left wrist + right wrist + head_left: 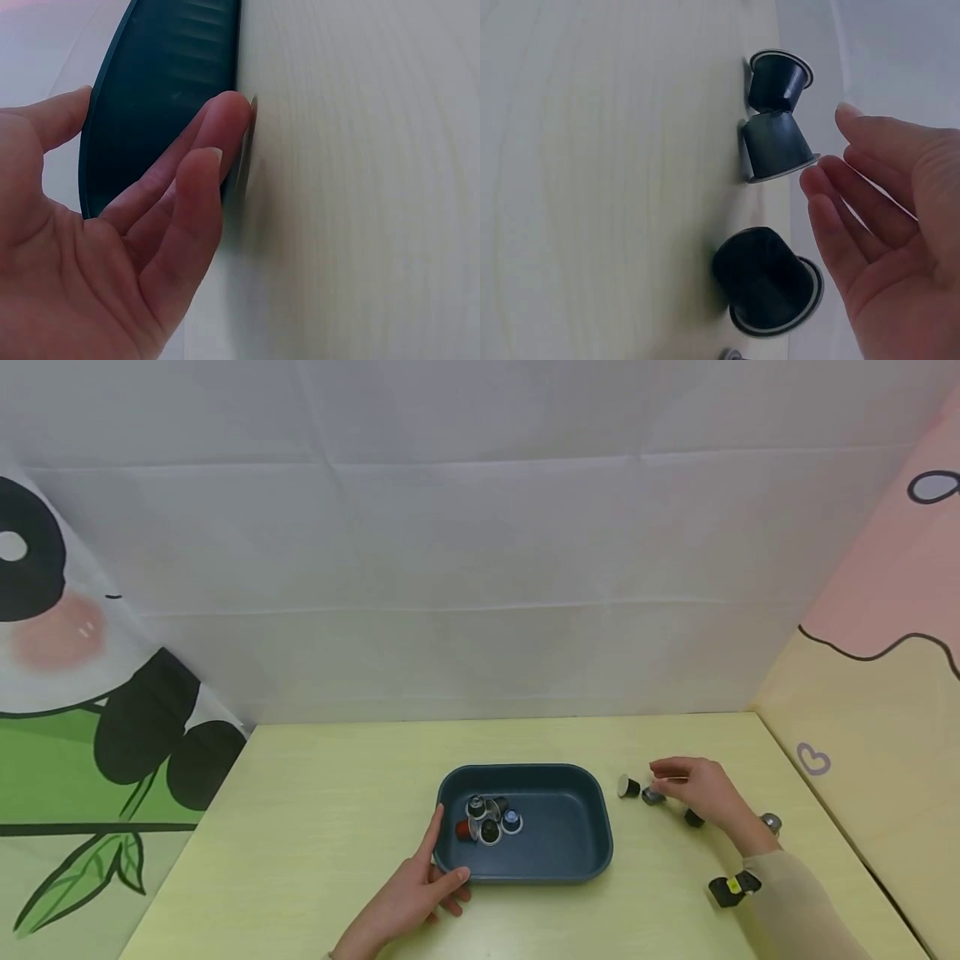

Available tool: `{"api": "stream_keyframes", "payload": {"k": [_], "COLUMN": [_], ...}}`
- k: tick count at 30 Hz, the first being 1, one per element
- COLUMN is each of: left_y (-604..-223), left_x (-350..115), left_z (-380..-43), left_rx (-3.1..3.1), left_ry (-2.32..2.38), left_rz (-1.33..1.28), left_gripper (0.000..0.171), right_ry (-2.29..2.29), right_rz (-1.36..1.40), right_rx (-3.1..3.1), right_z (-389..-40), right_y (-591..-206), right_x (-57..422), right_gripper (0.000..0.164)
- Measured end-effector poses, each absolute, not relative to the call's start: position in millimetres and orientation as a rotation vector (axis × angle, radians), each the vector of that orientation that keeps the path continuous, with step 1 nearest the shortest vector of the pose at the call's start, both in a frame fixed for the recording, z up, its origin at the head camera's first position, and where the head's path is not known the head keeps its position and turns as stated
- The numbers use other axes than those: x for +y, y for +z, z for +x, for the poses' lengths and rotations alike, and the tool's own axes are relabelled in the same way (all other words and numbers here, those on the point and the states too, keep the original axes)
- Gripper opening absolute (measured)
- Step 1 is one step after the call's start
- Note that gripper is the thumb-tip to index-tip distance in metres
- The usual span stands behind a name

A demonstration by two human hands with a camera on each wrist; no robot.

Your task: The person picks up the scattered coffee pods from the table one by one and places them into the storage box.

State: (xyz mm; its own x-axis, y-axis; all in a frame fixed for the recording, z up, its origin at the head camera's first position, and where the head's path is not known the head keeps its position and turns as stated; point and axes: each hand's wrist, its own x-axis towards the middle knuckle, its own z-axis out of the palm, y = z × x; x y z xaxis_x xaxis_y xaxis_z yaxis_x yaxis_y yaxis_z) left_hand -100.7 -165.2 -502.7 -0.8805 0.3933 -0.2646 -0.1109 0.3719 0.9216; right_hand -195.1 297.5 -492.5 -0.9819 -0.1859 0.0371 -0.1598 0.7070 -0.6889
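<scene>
A dark blue tray [555, 864] stands at the table's middle, with several coffee capsules [490, 832] at its left side. At its front left corner is my left hand [411, 887], its index finger along the left wall and thumb at the front rim. In the left wrist view its fingers rest near the outer wall without curling round it. To the tray's right, my right hand [699, 787] reaches over a grey coffee capsule [776, 146], fingertips right at its rim. Nothing shows between those fingers. Touching that capsule is a black capsule [776, 86] with a pale rim.
A dark capsule [693, 818] lies under the right hand, and a silver capsule [771, 821] lies beyond the right wrist. A black device [731, 888] sits on the right wrist. White cloth [480, 660] backs the table, with printed panels at both sides.
</scene>
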Motion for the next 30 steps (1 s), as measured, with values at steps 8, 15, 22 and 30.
{"api": "stream_keyframes", "payload": {"k": [8,15,22,30], "left_y": [-501.9,-500.4,-501.5,-502.5], "left_x": [-165.1,-165.0,-165.9,-166.1], "left_z": [-100.1,-99.6,-99.6,-99.8], "left_rx": [2.190,2.200,2.202,2.194], "left_ry": [1.522,1.519,1.521,1.528], "left_rz": [0.231,0.237,0.241,0.247], "left_gripper": [0.097,0.097,0.096,0.096], "right_ry": [-1.044,-0.997,-1.022,-1.013], "right_rz": [-0.213,-0.257,-0.296,-0.288], "right_rx": [2.914,2.893,2.880,2.896], "right_z": [-191.3,-190.2,-190.7,-191.4], "right_y": [-495.4,-496.8,-500.4,-504.4], "right_x": [298.0,297.1,292.1,284.2], "right_gripper": [0.046,0.041,0.042,0.040]}}
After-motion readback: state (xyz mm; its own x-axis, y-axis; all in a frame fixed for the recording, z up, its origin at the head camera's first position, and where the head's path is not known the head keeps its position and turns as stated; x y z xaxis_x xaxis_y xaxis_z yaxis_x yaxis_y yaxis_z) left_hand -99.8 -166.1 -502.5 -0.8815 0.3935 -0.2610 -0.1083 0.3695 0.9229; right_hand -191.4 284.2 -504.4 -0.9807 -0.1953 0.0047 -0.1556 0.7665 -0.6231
